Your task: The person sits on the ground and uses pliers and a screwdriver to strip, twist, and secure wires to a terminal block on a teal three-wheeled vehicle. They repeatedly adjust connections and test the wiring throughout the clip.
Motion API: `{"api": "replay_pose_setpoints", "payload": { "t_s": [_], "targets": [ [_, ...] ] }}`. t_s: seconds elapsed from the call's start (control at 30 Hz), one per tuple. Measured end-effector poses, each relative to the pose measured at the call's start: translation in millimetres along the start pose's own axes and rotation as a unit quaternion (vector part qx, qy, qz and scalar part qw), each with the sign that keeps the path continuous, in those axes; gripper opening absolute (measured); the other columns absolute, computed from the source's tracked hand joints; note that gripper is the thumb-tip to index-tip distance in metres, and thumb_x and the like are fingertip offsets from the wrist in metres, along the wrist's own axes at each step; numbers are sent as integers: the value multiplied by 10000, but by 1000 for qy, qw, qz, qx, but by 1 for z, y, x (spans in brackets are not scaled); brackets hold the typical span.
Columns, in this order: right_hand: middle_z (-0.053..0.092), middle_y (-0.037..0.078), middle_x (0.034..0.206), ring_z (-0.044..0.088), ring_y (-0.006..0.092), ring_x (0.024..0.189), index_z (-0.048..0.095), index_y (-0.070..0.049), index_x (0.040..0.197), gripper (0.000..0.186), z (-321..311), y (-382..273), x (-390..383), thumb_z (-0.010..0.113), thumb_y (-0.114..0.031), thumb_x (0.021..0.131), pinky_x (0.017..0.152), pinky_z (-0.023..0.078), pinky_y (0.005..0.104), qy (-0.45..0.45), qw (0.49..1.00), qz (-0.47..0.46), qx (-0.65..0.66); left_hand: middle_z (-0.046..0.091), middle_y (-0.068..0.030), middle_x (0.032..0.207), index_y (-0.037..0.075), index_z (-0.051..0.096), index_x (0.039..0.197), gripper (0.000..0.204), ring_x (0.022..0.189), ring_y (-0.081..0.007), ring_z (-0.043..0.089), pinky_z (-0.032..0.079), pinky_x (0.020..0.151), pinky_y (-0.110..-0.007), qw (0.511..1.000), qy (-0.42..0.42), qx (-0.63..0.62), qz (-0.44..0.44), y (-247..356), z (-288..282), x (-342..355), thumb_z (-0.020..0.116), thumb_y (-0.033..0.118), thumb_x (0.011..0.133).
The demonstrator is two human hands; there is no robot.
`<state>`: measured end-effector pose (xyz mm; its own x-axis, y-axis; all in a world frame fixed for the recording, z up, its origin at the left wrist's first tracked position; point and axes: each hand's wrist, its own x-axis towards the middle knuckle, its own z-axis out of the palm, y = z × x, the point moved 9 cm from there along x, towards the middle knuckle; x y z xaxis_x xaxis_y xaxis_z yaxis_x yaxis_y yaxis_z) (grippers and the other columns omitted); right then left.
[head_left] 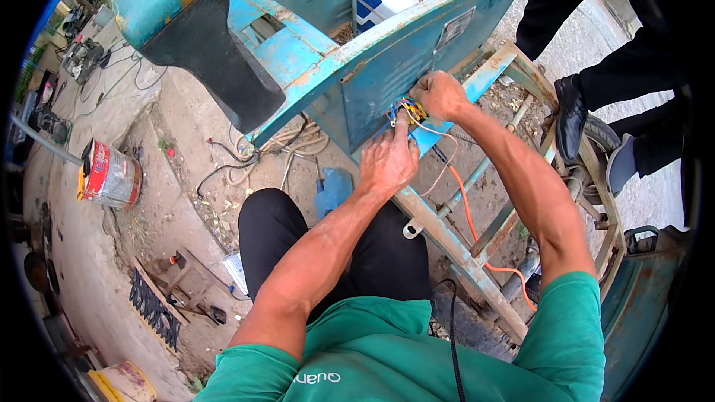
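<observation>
A bundle of coloured wires and small connectors (413, 110) sits against the lower part of a weathered teal metal panel (362, 100). My right hand (441, 97) has its fingers curled on the upper side of that bundle, gripping wires. Below it, my left hand (389, 155) reaches up with fingers extended and apart, one fingertip touching the connectors; its thumb is not clearly visible. An orange cable (465, 201) and a thin pale wire hang below the bundle beside the rusty frame (432, 237).
A teal-and-black seat part (197, 45) overhangs at upper left; a white-and-blue boxed battery (380, 1) lies inside the body. A red-and-white bucket (112, 175), coiled cables and a blue container (333, 192) lie on the ground. Another person's legs and shoes (572, 115) are at the right.
</observation>
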<state>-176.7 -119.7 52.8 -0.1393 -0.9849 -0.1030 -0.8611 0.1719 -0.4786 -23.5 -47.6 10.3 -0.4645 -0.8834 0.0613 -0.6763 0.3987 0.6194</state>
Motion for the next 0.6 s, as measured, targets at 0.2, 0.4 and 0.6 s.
{"api": "replay_pose_setpoints", "payload": {
  "t_s": [0.2,0.4,0.6],
  "targets": [
    [664,154,959,663,368,995,773,-65,863,205,-15,-28,-46,666,-238,892,844,544,504,89,967,-207,-123,689,-294,1185,38,374,1562,677,1043,-459,688,525,937,-544,1000,19,7,15,-3,-1,-2,580,274,961],
    [690,162,1031,670,352,1006,773,-54,939,216,-9,7,-36,693,-254,926,854,541,480,86,980,-174,-39,688,-295,1190,36,383,1556,667,1044,-459,688,518,948,-552,1000,13,11,15,-2,1,0,569,267,959],
    [728,140,946,674,214,891,755,13,1001,245,17,36,-26,704,-225,971,813,544,380,-52,983,-69,160,694,-296,1166,31,385,1554,665,1034,-458,690,519,940,-553,1000,23,4,18,0,-1,-2,564,262,956]
  ]
}}
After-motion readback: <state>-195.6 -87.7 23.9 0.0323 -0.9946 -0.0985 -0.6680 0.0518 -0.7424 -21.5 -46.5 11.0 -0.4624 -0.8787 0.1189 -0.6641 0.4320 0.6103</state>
